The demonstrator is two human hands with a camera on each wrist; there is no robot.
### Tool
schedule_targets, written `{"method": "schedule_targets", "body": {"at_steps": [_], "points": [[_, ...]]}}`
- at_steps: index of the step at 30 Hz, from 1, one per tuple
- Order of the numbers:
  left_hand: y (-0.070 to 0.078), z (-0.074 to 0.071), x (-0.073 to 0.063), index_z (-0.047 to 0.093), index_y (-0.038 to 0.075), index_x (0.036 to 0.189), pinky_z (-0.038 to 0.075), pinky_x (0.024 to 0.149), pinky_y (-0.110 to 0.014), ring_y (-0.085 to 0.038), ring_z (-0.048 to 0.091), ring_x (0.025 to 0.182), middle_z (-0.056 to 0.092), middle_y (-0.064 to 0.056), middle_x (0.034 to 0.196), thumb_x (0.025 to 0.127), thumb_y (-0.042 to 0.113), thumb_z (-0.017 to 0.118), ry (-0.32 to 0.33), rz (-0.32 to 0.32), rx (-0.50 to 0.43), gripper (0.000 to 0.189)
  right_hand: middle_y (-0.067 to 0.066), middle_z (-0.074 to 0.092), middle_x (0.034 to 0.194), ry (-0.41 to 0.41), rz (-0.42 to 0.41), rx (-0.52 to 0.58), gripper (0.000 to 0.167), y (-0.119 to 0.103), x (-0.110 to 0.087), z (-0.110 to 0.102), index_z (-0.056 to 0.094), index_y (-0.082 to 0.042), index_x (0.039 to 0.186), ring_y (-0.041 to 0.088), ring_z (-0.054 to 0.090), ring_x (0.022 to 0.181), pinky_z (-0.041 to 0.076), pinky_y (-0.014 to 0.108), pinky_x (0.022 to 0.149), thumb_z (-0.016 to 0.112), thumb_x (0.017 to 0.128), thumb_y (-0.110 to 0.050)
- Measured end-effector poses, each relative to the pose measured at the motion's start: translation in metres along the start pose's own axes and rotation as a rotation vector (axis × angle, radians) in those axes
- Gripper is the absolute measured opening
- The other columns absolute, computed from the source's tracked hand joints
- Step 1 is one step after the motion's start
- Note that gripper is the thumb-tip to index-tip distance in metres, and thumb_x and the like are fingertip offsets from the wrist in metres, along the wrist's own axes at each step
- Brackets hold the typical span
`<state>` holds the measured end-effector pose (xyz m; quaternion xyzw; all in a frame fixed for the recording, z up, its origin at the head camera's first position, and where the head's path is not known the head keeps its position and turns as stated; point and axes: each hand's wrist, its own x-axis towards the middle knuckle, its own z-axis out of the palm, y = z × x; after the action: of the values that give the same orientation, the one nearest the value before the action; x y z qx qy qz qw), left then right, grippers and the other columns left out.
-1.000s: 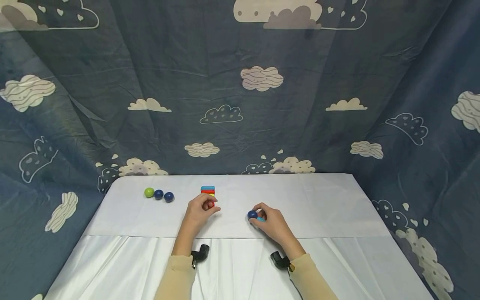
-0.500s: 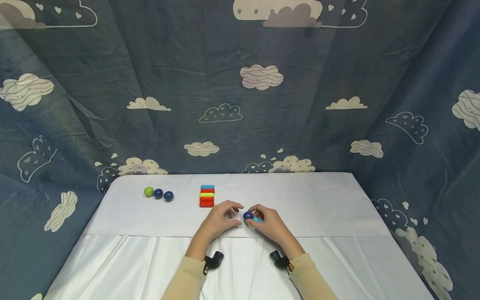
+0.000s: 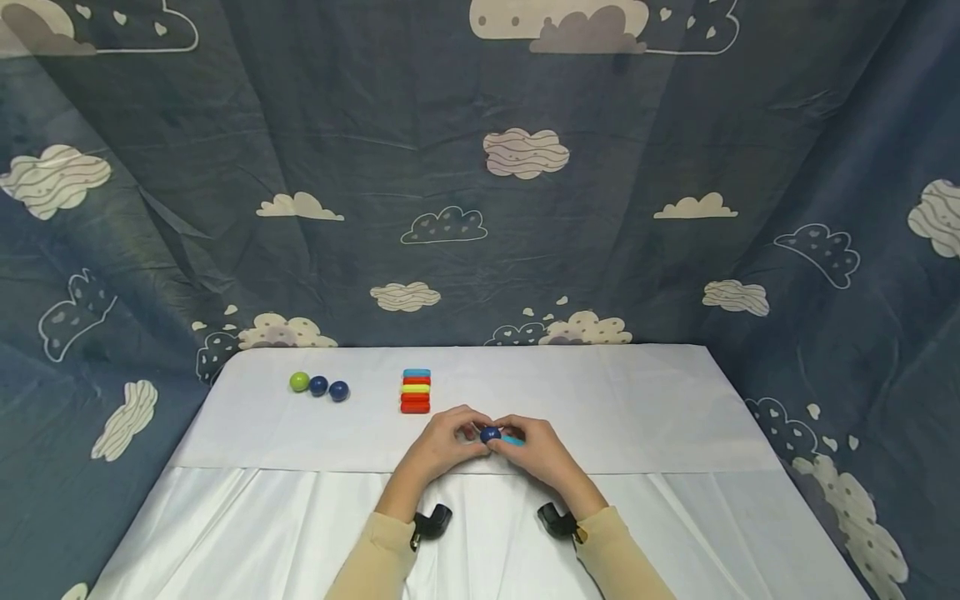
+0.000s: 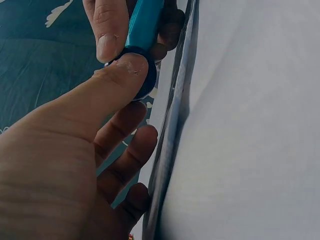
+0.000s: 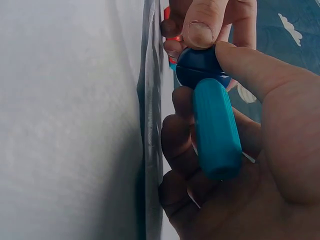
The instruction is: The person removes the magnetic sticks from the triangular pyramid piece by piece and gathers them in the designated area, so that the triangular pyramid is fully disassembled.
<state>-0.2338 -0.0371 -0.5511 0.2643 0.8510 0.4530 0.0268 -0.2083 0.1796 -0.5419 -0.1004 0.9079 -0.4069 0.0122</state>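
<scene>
Near the middle of the table, my left hand (image 3: 444,442) and right hand (image 3: 542,448) meet at one dark blue ball (image 3: 491,434). The left thumb and fingers pinch the ball from the left. The right thumb and fingertips also grip it, from the other side. A light blue ribbed stick (image 5: 217,130) meets the ball end-on and lies back into the right palm. In the left wrist view, the left thumb covers much of the ball. Whether stick and ball are joined cannot be seen.
Farther back lies a row of short bars (image 3: 416,390) in blue, red and yellow, left of the hands. A green ball (image 3: 299,382) and two dark blue balls (image 3: 328,388) stand at the back left. White cloth covers the table (image 3: 637,408); a cloud-patterned curtain (image 3: 450,167) hangs behind.
My left hand has left the red bar at the front of the row, moved right, and now grips the ball. The right hand has brought ball and stick slightly left.
</scene>
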Motion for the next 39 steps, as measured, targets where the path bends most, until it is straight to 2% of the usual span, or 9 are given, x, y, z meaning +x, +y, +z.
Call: {"method": "schedule_targets", "body": {"at_steps": [3,5,8,11,16,21,25,32,39], "points": [[0.000,-0.001,0.000,0.075,0.028,0.119,0.053,0.085,-0.028,-0.007,0.065,0.090,0.074,0.010,0.104,0.092,0.025,0.085,0.015,-0.008,-0.004,0.030,0.006,0.078,0.116,0.002,-0.002,0.002,0.033,0.003,0.001,-0.002,0.076,-0.016,0.122,0.019,0.072,0.102,0.060,0.047,0.094,0.081,0.094,-0.034],[-0.001,-0.001,0.000,0.075,0.027,0.119,0.053,0.086,-0.028,-0.007,0.065,0.089,0.074,0.009,0.101,0.092,0.024,0.085,0.032,-0.017,-0.014,0.029,0.003,0.078,0.111,0.014,0.002,0.006,0.031,0.005,0.001,-0.004,0.076,-0.018,0.121,0.015,0.067,0.094,0.059,0.040,0.087,0.081,0.094,-0.032],[-0.002,-0.002,0.000,0.073,0.025,0.119,0.053,0.084,-0.027,-0.006,0.066,0.087,0.075,0.008,0.098,0.092,0.022,0.084,0.055,-0.041,-0.036,0.029,0.000,0.072,0.094,0.026,0.010,0.048,0.026,0.010,0.002,-0.007,0.075,-0.018,0.119,0.012,0.058,0.080,0.051,0.029,0.073,0.081,0.095,-0.025],[-0.004,-0.002,0.000,0.073,0.022,0.121,0.054,0.083,-0.026,-0.006,0.066,0.086,0.076,0.006,0.102,0.092,0.020,0.084,0.073,-0.056,-0.069,0.031,-0.002,0.064,0.083,0.037,0.022,0.102,0.022,0.015,0.003,-0.009,0.075,-0.017,0.116,0.011,0.053,0.073,0.045,0.023,0.064,0.080,0.095,-0.019],[-0.005,-0.003,0.001,0.074,0.022,0.122,0.054,0.082,-0.025,-0.006,0.066,0.087,0.077,0.003,0.108,0.092,0.021,0.084,0.093,-0.065,-0.099,0.031,-0.003,0.067,0.085,0.047,0.040,0.177,0.018,0.021,0.004,-0.011,0.075,-0.015,0.112,0.011,0.057,0.074,0.049,0.020,0.064,0.079,0.095,-0.014],[-0.005,-0.005,0.001,0.075,0.026,0.116,0.053,0.078,-0.024,-0.007,0.065,0.085,0.077,0.005,0.100,0.090,0.022,0.086,0.119,-0.086,-0.118,0.028,0.000,0.070,0.087,0.053,0.061,0.230,0.017,0.023,0.005,-0.013,0.075,-0.013,0.111,0.013,0.057,0.075,0.048,0.020,0.064,0.079,0.095,-0.014],[-0.009,-0.005,0.001,0.076,0.025,0.115,0.051,0.076,-0.023,-0.007,0.064,0.084,0.076,0.005,0.095,0.090,0.025,0.085,0.122,-0.100,-0.115,0.026,-0.001,0.071,0.087,0.053,0.076,0.266,0.016,0.025,0.006,-0.013,0.075,-0.010,0.108,0.012,0.058,0.074,0.049,0.019,0.063,0.080,0.094,-0.013],[-0.014,-0.010,-0.002,0.076,0.024,0.117,0.053,0.078,-0.022,-0.012,0.064,0.085,0.077,0.002,0.101,0.090,0.021,0.085,0.168,-0.175,-0.174,0.028,0.000,0.064,0.078,0.099,0.144,0.363,0.015,0.030,0.008,-0.014,0.072,-0.004,0.106,0.008,0.056,0.066,0.050,0.020,0.058,0.079,0.093,-0.009],[-0.008,-0.018,-0.002,0.076,0.026,0.116,0.054,0.080,-0.023,-0.013,0.066,0.089,0.077,0.003,0.101,0.090,0.025,0.086,0.184,-0.194,-0.206,0.028,0.002,0.064,0.080,0.079,0.150,0.401,0.017,0.030,0.008,-0.015,0.071,-0.001,0.108,0.009,0.056,0.067,0.051,0.020,0.058,0.078,0.094,-0.008]]}}
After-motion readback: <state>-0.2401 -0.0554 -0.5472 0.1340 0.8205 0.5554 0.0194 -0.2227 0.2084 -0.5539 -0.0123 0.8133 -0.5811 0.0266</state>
